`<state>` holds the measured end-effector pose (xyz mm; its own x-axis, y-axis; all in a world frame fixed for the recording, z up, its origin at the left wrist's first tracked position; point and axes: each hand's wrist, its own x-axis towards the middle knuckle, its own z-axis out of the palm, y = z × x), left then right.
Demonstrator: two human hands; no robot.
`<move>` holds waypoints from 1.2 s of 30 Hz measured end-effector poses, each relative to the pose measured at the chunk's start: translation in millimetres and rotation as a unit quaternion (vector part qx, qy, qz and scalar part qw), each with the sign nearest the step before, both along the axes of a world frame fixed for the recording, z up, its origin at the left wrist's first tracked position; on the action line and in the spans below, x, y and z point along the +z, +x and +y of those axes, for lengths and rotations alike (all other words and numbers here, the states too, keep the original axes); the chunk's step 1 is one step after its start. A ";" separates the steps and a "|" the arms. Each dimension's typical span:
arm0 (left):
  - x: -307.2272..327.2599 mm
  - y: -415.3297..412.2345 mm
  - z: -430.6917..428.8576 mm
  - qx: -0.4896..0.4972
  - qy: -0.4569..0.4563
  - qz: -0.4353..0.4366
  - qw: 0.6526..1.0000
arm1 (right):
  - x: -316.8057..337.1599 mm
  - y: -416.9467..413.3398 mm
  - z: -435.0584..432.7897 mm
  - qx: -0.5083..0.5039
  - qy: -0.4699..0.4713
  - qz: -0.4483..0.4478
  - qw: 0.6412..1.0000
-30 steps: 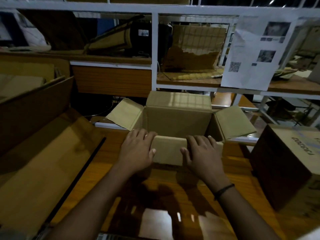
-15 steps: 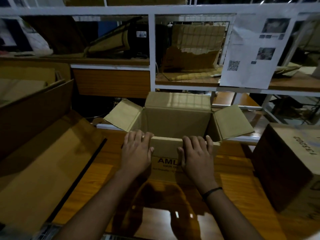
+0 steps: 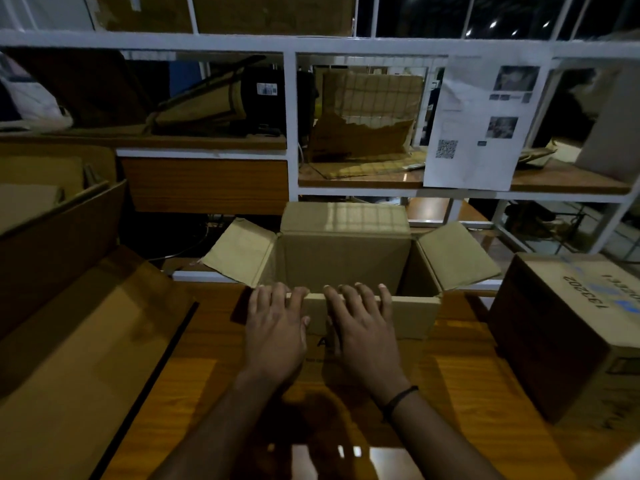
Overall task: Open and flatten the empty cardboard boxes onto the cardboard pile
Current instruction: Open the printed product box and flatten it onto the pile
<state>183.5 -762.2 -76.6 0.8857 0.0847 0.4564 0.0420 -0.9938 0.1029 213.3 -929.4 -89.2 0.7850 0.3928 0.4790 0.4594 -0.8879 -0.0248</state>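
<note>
An empty cardboard box (image 3: 346, 258) stands upright on the wooden table (image 3: 460, 386), its top open and its flaps spread to the left, right and back. My left hand (image 3: 275, 332) and my right hand (image 3: 360, 329) lie side by side on the near flap, which is folded down over the box's front. The fingers of both hands are straight and reach the top front edge. A pile of flattened cardboard (image 3: 72, 368) lies at the left of the table.
A closed cardboard box (image 3: 571, 327) with printed numbers stands at the right. A white metal shelf frame (image 3: 291, 126) holding torn cardboard and dark items rises behind the table. A printed paper sheet (image 3: 481, 123) hangs from the frame.
The near flap has been pressed further down against the box's front. Both hands have moved closer together and slightly left. The view has tilted up a little.
</note>
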 end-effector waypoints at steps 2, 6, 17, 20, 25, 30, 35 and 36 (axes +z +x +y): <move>-2.5 0.7 2.7 -0.008 0.007 -0.007 1.000 | -1.7 -0.4 1.7 -0.005 0.006 -0.010 1.000; -8.3 2.9 7.8 -0.028 0.007 -0.018 0.999 | -4.1 4.0 6.2 -0.020 0.057 -0.025 0.998; -11.5 -1.3 13.2 -0.044 0.023 -0.028 0.998 | -0.3 -5.2 12.8 -0.078 0.072 -0.041 0.993; -12.0 -6.8 12.4 -0.045 0.021 -0.025 0.998 | -2.4 -10.2 12.4 -0.078 0.065 -0.043 0.994; -10.5 -14.5 12.9 -0.048 0.028 -0.037 0.998 | -2.6 -17.1 14.4 -0.082 0.060 -0.046 0.994; -8.0 -22.5 15.3 -0.042 0.014 -0.029 0.999 | 3.7 -26.0 14.0 -0.065 0.058 -0.018 0.996; 2.6 -27.1 39.1 -0.033 0.010 -0.019 0.999 | 37.3 -36.7 -12.9 -0.031 0.095 0.010 0.995; 3.4 -31.1 45.3 -0.034 0.008 -0.019 0.999 | 42.7 -38.4 -19.3 -0.029 0.097 0.021 0.995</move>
